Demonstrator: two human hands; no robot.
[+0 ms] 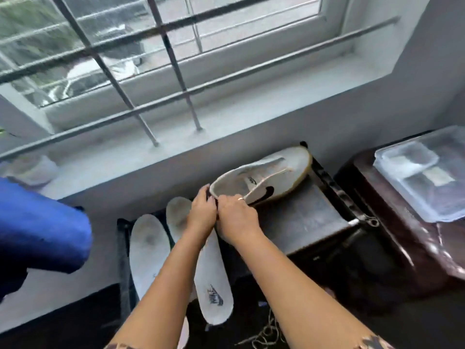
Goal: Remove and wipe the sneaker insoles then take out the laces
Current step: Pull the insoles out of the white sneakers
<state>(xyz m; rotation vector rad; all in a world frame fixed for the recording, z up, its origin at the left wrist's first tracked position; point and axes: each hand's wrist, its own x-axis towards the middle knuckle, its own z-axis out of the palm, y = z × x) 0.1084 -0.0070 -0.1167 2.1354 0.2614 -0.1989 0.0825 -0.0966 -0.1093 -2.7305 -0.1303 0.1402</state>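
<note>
A clear lidded container (pixel 427 187), something pale inside, sits on the cabinet (pixel 377 222) at right, while the sneaker (pixel 266 170) lies by the counter's (pixel 307 212) far edge, left hand (pixel 201 212) fingers curled on its heel, right hand (pixel 236 217) fingers pinching its lace (pixel 271 181), two insoles (pixel 148 248) lying just left.

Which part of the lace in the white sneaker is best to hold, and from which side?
Pinch the lace on its taut stretch near the collar, coming from the heel side, where the right hand meets it. The sneaker points its toe away, so a pull toward you should follow the eyelet row. The left hand steadies the heel.
</note>
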